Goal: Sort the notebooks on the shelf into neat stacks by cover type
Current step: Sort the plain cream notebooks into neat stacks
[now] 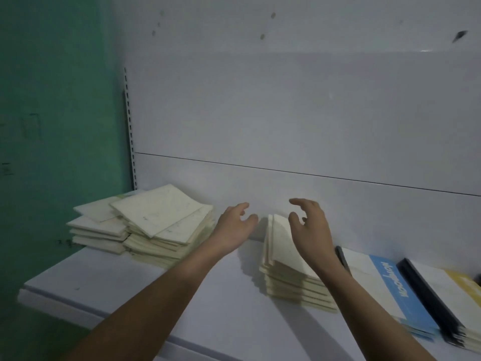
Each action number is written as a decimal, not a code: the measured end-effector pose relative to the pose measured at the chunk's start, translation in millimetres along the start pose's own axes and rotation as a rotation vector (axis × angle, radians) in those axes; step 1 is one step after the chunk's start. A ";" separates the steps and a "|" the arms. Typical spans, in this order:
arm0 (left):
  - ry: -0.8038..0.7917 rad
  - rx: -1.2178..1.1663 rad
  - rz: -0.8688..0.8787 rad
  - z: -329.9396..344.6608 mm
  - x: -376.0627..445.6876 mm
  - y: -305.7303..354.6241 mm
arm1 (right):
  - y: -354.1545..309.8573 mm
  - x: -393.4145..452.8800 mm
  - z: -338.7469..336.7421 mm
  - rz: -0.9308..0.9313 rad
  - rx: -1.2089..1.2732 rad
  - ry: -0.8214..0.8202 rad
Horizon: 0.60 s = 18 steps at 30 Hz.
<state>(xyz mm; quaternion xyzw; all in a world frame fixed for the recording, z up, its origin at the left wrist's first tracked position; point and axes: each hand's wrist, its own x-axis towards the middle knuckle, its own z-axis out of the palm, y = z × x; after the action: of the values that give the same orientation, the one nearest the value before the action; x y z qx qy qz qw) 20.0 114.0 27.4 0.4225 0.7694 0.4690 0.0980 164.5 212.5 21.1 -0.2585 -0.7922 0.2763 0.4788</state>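
A neat stack of cream notebooks [283, 272] lies in the middle of the white shelf [130, 287]. My right hand [309, 227] hovers over its far end with fingers loosely spread, holding nothing. My left hand [235, 225] floats just left of that stack, fingers relaxed and empty. At the shelf's left end sit two untidy piles of cream notebooks [161, 225], their top covers skewed. On the right lie a white notebook with a blue band [387, 285] and a notebook with a black spine [426, 298].
The shelf's white back panel [286, 126] rises right behind the stacks. A slotted upright [129, 131] and a green wall [52, 113] stand at the left. A yellow cover [466, 282] shows at the far right edge.
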 end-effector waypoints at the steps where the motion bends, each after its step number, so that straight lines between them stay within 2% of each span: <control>1: 0.038 0.031 0.034 -14.3 0.5 -3.5 | -11.9 0.1 11.6 -0.010 0.042 -0.007; 6: 0.187 0.167 0.119 -99.1 8.2 -37.9 | -64.1 -1.6 74.0 -0.042 0.067 -0.185; 12: 0.283 0.303 0.060 -205.6 24.2 -107.0 | -118.8 -9.7 168.6 -0.036 -0.104 -0.377; 15: 0.262 0.252 0.019 -242.0 30.1 -138.8 | -146.7 -14.4 213.8 -0.064 -0.237 -0.434; 18: 0.158 0.127 -0.024 -262.8 36.7 -158.1 | -165.4 -14.8 254.2 -0.094 -0.409 -0.477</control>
<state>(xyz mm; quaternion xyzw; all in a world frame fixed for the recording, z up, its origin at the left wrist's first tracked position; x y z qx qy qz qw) -234.9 -58.8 51.4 0.3803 0.8079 0.4499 0.0157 -82.6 36.1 26.5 -0.2407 -0.9323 0.1415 0.2299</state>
